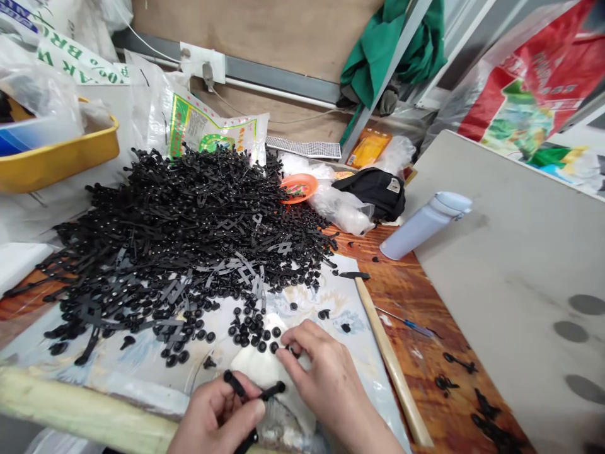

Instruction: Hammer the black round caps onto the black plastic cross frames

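In the head view, the left grip [215,419] is low at the bottom edge, and its thumb and fingers pinch a black plastic strip [250,394] with round knobs on it. The right grip [326,372] has its fingers pressed together just beside small black knobs [258,331]; I cannot tell if it is holding one. A white bundle [265,369] lies under and between the two hands. The knobs spread out from a big black heap [189,221], and this heap lies on a plastic sheet [331,296] on the desk [425,328]. Behind the heap, at the left, is a yellow tray [61,161], and at the right an orange plate [299,188]. A wooden stick [392,359] lies on the desk, and a pale blue bottle [425,224] lies beside a grey board [510,265].
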Tool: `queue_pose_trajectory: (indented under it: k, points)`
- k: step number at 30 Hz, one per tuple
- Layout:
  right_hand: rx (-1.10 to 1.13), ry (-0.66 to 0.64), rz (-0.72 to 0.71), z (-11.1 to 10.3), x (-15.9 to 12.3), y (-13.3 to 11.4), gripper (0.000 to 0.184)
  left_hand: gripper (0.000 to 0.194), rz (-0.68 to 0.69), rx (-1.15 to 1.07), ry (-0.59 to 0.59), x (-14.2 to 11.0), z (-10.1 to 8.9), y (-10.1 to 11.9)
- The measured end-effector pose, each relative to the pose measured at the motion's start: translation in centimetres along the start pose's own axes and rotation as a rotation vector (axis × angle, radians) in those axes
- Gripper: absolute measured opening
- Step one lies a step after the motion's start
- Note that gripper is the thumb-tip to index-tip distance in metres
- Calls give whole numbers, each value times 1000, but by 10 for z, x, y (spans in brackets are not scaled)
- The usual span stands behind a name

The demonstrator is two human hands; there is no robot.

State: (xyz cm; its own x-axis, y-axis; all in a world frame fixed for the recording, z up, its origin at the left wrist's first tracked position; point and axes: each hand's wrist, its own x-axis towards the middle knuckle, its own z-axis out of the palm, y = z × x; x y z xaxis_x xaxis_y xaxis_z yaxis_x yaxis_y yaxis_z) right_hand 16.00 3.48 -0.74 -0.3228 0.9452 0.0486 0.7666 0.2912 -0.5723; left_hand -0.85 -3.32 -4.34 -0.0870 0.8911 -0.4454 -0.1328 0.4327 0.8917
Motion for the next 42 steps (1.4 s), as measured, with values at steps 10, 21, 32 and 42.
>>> queue_pose_trajectory:
  k: [10, 21, 32, 42]
  points:
    - [-34, -75, -46, 0, 1, -7, 8, 29, 1, 21, -30, -1, 0, 4]
    - [-252, -97, -133, 1, 22, -21, 11, 26, 21, 52, -51, -3, 1, 8]
    - [-315, -134, -183, 1, 15, -34, 7, 24, 56, 77, -75, 0, -2, 1]
    - [-91, -22, -100, -17, 17, -14, 11, 23, 27, 80, -88, -1, -1, 3]
